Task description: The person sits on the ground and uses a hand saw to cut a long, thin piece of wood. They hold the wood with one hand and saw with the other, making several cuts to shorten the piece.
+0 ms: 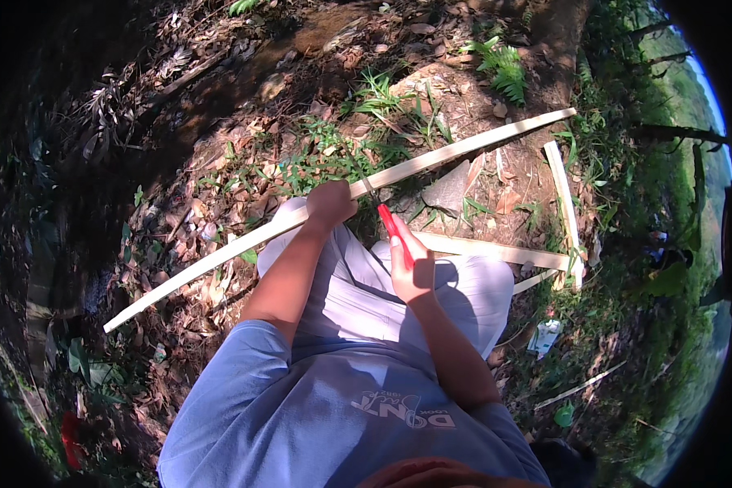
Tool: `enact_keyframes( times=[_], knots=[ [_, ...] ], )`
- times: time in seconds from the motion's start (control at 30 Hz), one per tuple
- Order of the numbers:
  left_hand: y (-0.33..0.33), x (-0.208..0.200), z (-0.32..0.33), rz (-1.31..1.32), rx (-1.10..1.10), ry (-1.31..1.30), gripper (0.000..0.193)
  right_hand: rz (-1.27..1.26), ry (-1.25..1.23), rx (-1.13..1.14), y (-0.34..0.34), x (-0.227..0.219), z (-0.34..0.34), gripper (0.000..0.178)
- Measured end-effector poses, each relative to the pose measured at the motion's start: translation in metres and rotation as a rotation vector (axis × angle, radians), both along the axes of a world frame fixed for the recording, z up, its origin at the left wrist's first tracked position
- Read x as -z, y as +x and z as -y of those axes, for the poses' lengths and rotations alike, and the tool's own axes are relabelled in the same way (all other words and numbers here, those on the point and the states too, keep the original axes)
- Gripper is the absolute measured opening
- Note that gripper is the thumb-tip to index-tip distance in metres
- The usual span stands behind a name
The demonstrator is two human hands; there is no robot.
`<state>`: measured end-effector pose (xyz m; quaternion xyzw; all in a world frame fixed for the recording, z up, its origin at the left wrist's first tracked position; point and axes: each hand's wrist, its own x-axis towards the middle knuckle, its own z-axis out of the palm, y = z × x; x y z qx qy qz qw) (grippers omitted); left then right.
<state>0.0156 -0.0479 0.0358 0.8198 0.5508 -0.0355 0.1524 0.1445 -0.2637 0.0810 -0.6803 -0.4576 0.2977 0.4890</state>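
The step in hand looks like working a long pale wooden strip [455, 152] with a red-handled tool [389, 220]; the next move calls for a steady strip. It slants over the left knee [273, 254]. The left hand [331, 203] is wrapped around it; the right hand [412, 267] grips the tool, its metal end too small to tell whether it bites

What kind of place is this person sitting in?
It's outdoors, probably a woodland spot among hills: dry brown leaves are scattered about, a green fern grows near the top of the view, and what looks like a green slope shows at the far right.
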Motion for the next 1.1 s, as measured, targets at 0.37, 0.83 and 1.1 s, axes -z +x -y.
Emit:
enact_keyframes(
  times=[0.37, 0.83, 1.1],
  knots=[
    [-0.003, 0.012, -0.010, -0.018, 0.000, 0.016, 0.032, -0.204, -0.021, -0.071, 0.036, -0.057, -0.087, 0.033],
    [0.000, 0.035, 0.013, 0.018, -0.016, 0.295, 0.017, -0.276, -0.034, -0.071, 0.023, -0.062, -0.089, 0.037],
    [0.001, 0.010, 0.002, -0.004, -0.021, 0.116, 0.029, -0.133, 0.047, -0.033, 0.014, 0.003, -0.015, 0.039]
  ],
)
